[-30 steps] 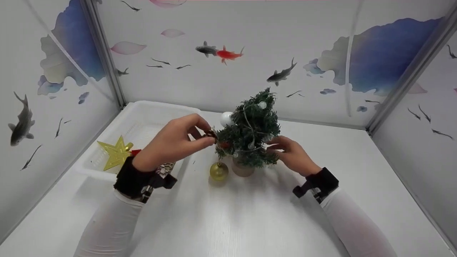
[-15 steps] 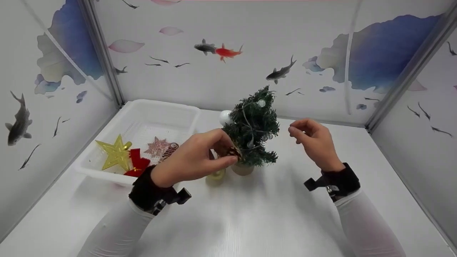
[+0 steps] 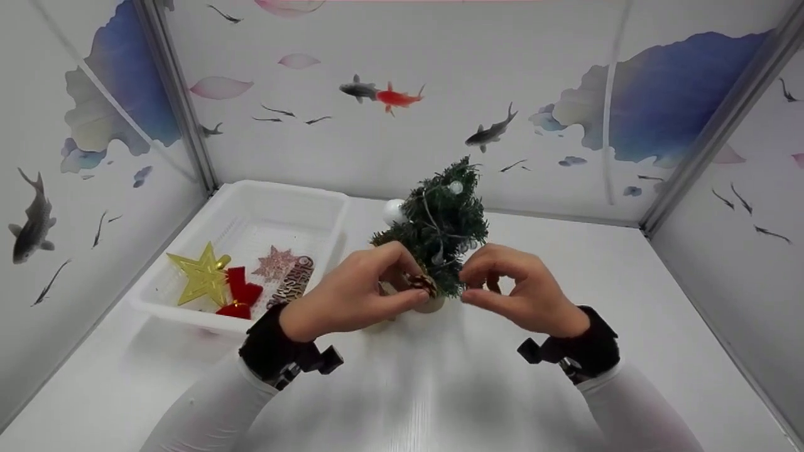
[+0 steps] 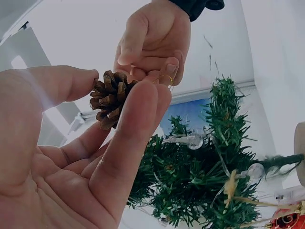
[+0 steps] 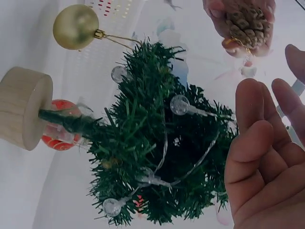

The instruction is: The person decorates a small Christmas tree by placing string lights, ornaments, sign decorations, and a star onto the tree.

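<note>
My left hand (image 3: 352, 292) pinches a brown pinecone (image 4: 109, 98) between thumb and fingers, in front of a small Christmas tree (image 3: 446, 220). A thin gold loop (image 4: 165, 78) hangs from the pinecone. Close by on the right, my right hand (image 3: 531, 289) is raised with loosely bent fingers; in the right wrist view a gap separates it from the pinecone and nothing is in its grasp. The tree has a round wooden base (image 5: 19, 107) and clear bulb lights (image 5: 180, 104). A gold ball (image 5: 76, 27), a red ball (image 5: 62, 124) and a white ball (image 3: 394, 212) hang on it.
A white plastic basket (image 3: 289, 186) stands at the left on the white table (image 3: 414, 389). Inside lie a gold star (image 3: 201, 276), a red boot-shaped ornament (image 3: 242, 285), a pink glittery star (image 3: 276, 262) and a lettered ornament (image 3: 294, 282). Printed walls enclose the table.
My left hand has moved right and down with the pinecone, away from the tree's left side. My right hand left the tree's right side, went up and right, then came back toward the left hand.
</note>
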`<control>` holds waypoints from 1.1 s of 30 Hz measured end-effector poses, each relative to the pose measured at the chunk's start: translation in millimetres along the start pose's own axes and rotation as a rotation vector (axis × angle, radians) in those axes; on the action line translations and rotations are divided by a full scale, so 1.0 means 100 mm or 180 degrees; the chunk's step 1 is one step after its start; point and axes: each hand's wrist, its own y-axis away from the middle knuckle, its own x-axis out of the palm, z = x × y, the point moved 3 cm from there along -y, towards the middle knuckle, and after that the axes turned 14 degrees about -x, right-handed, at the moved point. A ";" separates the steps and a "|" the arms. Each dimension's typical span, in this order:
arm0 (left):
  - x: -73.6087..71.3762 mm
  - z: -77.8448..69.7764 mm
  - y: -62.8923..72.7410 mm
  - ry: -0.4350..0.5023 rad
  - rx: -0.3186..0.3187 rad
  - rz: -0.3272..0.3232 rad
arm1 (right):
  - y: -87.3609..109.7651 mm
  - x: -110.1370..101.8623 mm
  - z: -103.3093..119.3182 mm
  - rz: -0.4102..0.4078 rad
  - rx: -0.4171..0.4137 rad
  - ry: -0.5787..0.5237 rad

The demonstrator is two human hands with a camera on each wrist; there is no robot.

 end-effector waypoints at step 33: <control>0.56 0.09 0.02 0.0086 -0.0223 0.0664 | 0.20 0.03 -0.12 -0.0148 0.0810 -0.1143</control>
